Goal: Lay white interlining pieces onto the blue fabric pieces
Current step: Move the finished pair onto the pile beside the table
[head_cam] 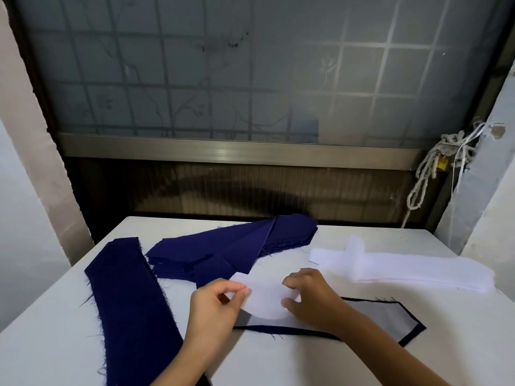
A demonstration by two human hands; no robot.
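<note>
One dark-blue fabric piece with a pointed end (412, 327) lies flat at the front of the white desk (278, 363). Its middle reads grey with a blue rim, so I judge interlining already covers most of it. Over its left end both hands hold a thin white interlining piece (267, 299), raised and slightly curled. I cannot tell whether this is a separate piece or the lifted end of the laid one.

Left hand (214, 305): thumb and forefinger pinched on the piece's left edge. Right hand (309, 296): fingers curled onto its right side, thumb beneath, apparently gripping.

Remaining, by estimate, is most of the job:
- a folded heap of dark-blue fabric pieces (237, 246) at the back centre, uncovered
- a long frayed dark-blue strip (125, 302) on the left, uncovered
- a stack of white interlining strips (418, 271) on the right, unused

The heap's near corner touches the held piece and could snag it. A knotted white rope (429, 174) hangs by the wall, well clear.
</note>
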